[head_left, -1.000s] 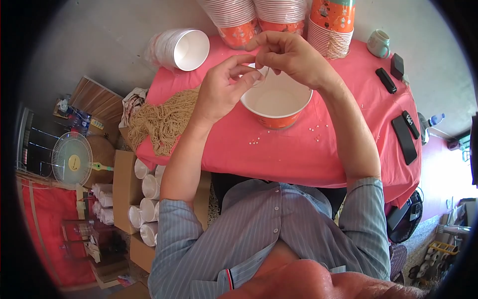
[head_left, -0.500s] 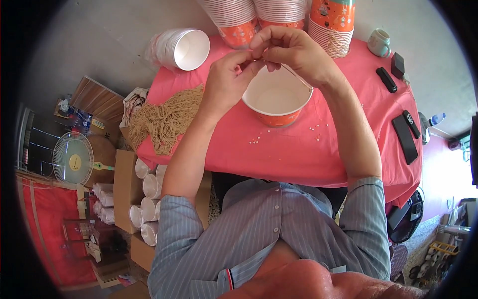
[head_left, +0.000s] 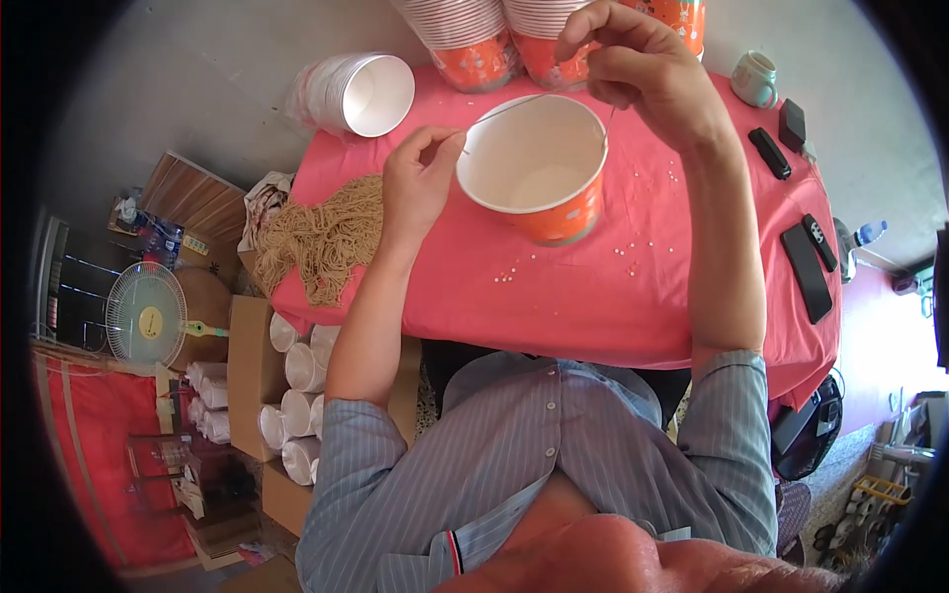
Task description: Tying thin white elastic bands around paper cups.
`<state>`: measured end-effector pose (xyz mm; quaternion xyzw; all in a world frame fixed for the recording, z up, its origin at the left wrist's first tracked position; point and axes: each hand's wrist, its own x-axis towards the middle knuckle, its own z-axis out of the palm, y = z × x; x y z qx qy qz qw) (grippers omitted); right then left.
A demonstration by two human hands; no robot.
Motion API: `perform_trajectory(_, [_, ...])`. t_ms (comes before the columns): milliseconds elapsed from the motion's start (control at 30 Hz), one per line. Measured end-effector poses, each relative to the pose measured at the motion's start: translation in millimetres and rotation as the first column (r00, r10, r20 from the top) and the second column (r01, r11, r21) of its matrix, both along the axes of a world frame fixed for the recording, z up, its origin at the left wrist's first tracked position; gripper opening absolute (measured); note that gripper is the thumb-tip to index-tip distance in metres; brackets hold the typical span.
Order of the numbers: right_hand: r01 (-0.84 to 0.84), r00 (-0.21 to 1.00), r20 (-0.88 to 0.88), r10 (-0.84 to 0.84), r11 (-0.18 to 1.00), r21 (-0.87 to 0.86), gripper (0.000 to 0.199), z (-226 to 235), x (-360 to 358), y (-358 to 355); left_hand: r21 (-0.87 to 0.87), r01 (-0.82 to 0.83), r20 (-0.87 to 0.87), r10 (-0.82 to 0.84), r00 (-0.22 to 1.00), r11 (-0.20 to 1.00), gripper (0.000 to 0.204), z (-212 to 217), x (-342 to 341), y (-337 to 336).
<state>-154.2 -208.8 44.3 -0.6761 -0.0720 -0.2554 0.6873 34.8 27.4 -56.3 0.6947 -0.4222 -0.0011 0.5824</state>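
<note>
At the left edge of the orange bucket [head_left: 565, 217], the left hand [head_left: 420, 178] is pinching a thin cord [head_left: 509, 110] between closed fingers. The cord is running over the bucket's far rim to the right hand [head_left: 657, 89], whose curled fingers are gripping it above the bucket's far right side. Tan strands [head_left: 326, 237] are lying left of the bucket on the pink-covered counter [head_left: 554, 311].
</note>
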Motion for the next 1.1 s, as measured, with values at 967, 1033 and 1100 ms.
perform_trajectory(967, [0.119, 0.92, -0.256, -0.297, 0.834, -0.538, 0.024, -45, 43, 55, -0.132, 0.114, -0.285, -0.148, 0.947, 0.985, 0.018, -14, -14, 0])
perform_trajectory(1033, [0.194, 0.945, -0.106, -0.311, 0.788, -0.584, 0.025, -56, 47, 52, -0.135, 0.123, -0.291, -0.159, 0.943, 0.983, 0.021, -13, -14, -1])
perform_trajectory(1100, [0.189, 0.911, -0.16, -0.379, 0.731, -0.656, 0.025, -50, 41, 70, -0.166, 0.149, -0.263, -0.19, 0.946, 0.975, 0.018, -13, -10, 2])
